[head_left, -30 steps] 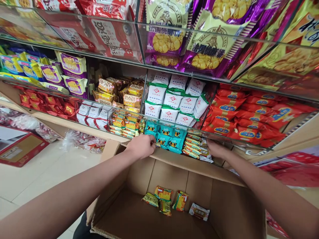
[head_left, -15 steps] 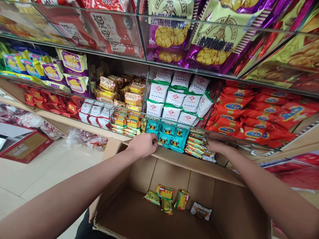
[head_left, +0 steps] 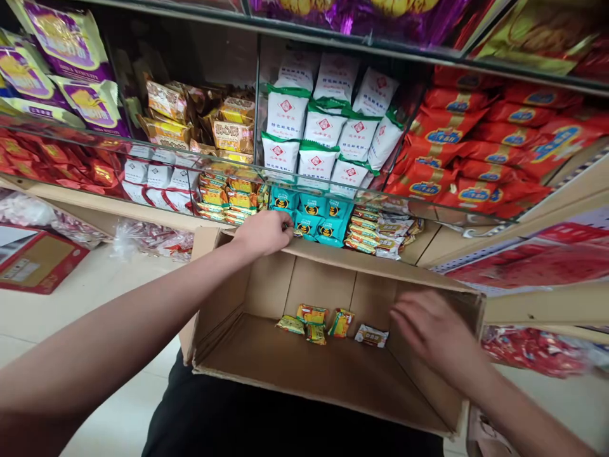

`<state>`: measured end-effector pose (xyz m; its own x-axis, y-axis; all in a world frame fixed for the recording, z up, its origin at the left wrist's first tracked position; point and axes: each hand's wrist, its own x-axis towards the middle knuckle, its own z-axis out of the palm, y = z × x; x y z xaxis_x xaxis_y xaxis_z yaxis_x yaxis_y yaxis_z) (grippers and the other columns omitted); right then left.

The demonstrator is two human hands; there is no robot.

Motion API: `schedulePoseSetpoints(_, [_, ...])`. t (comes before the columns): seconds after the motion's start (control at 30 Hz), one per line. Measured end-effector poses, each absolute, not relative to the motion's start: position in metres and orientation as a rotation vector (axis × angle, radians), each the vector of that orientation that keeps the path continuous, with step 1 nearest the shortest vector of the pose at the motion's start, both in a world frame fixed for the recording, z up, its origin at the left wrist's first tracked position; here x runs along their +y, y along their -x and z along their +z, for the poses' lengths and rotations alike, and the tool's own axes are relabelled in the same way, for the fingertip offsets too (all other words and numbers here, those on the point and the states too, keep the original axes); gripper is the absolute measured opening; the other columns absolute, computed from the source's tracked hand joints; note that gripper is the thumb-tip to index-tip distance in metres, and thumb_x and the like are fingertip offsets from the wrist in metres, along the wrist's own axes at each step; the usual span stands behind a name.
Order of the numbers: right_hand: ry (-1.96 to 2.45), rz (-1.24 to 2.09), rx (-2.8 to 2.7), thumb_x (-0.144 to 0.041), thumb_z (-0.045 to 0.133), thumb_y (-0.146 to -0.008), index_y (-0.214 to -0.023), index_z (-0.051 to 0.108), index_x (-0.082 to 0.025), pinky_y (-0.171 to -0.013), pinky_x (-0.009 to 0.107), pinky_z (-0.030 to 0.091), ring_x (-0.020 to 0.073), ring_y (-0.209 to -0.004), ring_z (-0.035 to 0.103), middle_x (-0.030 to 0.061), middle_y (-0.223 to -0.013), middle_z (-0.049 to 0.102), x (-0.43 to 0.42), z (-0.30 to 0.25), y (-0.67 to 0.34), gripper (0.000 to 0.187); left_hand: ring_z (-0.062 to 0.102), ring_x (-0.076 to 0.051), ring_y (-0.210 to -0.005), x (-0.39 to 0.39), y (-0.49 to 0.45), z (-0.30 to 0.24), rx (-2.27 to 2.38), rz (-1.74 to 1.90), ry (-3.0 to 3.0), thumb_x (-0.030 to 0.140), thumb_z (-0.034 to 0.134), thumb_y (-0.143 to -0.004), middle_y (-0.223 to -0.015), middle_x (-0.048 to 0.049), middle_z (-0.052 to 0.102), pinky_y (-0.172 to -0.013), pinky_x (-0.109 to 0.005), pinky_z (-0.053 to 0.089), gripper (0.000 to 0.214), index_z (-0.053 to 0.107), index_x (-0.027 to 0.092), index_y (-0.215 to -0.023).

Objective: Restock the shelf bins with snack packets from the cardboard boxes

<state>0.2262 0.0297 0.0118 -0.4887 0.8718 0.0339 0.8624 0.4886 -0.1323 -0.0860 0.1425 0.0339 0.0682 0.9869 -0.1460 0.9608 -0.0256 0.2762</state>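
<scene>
My left hand (head_left: pixel 265 233) is closed at the far rim of an open cardboard box (head_left: pixel 266 358). Its curled fingertips face a row of small teal packets (head_left: pixel 310 216), and what they grip, if anything, is hidden. My right hand (head_left: pixel 431 330) hangs over the right side of the box, blurred, fingers bent downward; no held item shows. On the box floor lie several small yellow-orange snack packets (head_left: pixel 314 315) and one white-and-brown packet (head_left: pixel 372 336). Just beyond the rim, small yellow-and-white packets (head_left: pixel 368 231) are stacked beside the teal ones.
Above are shelf compartments with white-and-green packets (head_left: pixel 316 165), red packets (head_left: pixel 447 143), brown-gold packets (head_left: pixel 166 114) and purple packets (head_left: pixel 92 101), behind a clear front panel. A red carton (head_left: pixel 40 260) stands on the tiled floor at left. Bagged goods (head_left: pixel 537 349) lie low at right.
My right hand has pulled back from the packets at the shelf to above the box's right side. My left hand stays at the far rim. The view has tilted downward.
</scene>
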Motion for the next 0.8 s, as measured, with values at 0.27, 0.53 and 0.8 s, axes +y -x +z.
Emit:
schedulePoseSetpoints(0.27, [2.186,0.720,-2.660,-0.007,0.040,-0.074,-0.100,0.055,-0.010,-0.074,0.028,0.042,0.0204,-0.090,0.055,0.0133,-0.098,0.057,0.014,-0.131,-0.228,0.030,0.058,-0.020,-0.085,0.135,0.085,0.033,2.032,0.096,-2.040,0.045,0.040,-0.075,-0.094,-0.0006,0.065,-0.073,-0.030,0.042,0.034,0.064,0.028,-0.093])
schedulePoseSetpoints(0.53, [2.256,0.566,-2.641,-0.002,0.032,-0.074,-0.092,0.059,-0.017,-0.075,0.038,0.040,0.0267,-0.095,0.053,0.0121,-0.097,0.059,-0.004,-0.124,-0.221,0.036,0.059,-0.019,-0.079,0.129,0.085,0.041,1.990,0.120,-2.211,0.042,0.034,-0.078,-0.087,-0.0017,0.066,-0.063,-0.026,0.042,0.034,0.062,0.028,-0.090])
schedulePoseSetpoints(0.8, [1.625,0.275,-2.208,-0.036,0.033,-0.084,-0.115,0.041,-0.019,-0.081,0.032,0.040,0.0224,-0.096,0.051,0.0115,-0.105,0.055,0.030,0.020,-0.232,0.035,0.060,-0.020,-0.076,0.130,0.084,0.045,1.998,0.114,-2.262,0.042,0.031,-0.079,-0.083,-0.0022,0.066,-0.060,-0.026,0.043,0.034,0.062,0.027,-0.085])
